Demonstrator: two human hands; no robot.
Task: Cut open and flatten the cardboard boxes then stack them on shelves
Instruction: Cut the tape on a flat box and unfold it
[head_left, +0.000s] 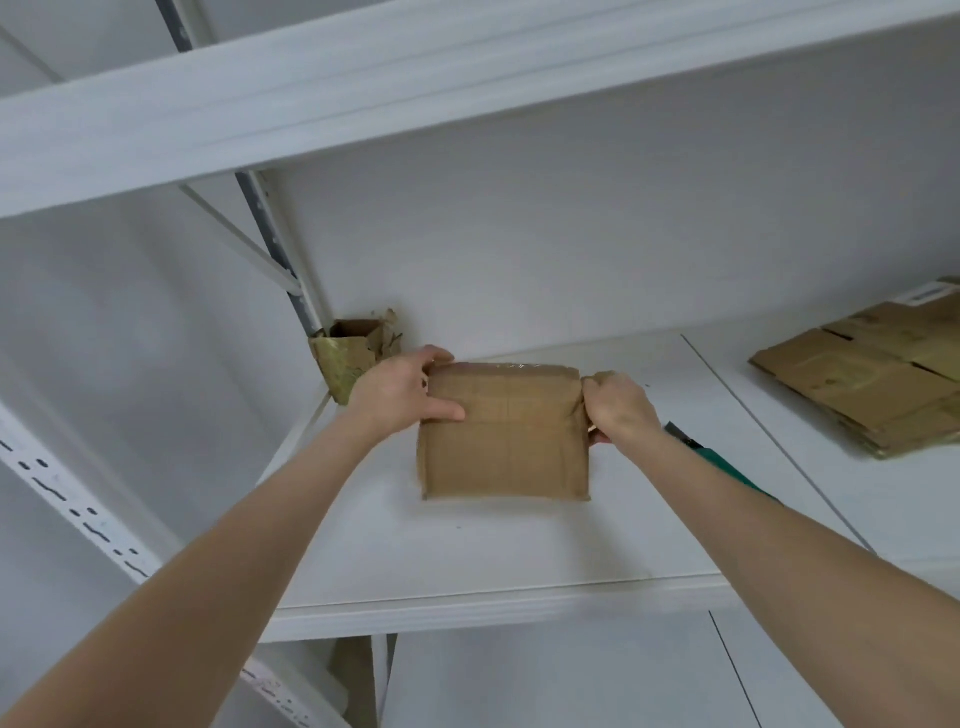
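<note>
Two hands on one flattened cardboard box (504, 436), and that's the centre of the action. It's a brown piece with faint fold lines, its broad face turned up toward the camera, over the middle of the white shelf (467, 561). Whether its lower edge touches the board or hangs just above it, I can't tell; the edges are a little blurred.

The left hand (410, 389) grips the upper left corner, thumb laid across the front face and fingers curled over the top edge. The right hand (621, 408) is clamped on the right edge, fingers curled round a folded-over flap near the top corner. Both forearms reach up from the bottom of the view.

Just behind the right wrist there's a green-handled cutter (727, 462) with a dark tip, mostly hidden by the forearm.

Well apart on the right, on the same shelf level, sits a stack of flattened boxes (872, 384), lying flat and running out of view. In the back left corner, against the grey upright post (270, 244), stands a small torn box (348, 353), open at the top with ragged flaps. Overhead, the upper shelf beam (363, 104) crosses the whole view.
</note>
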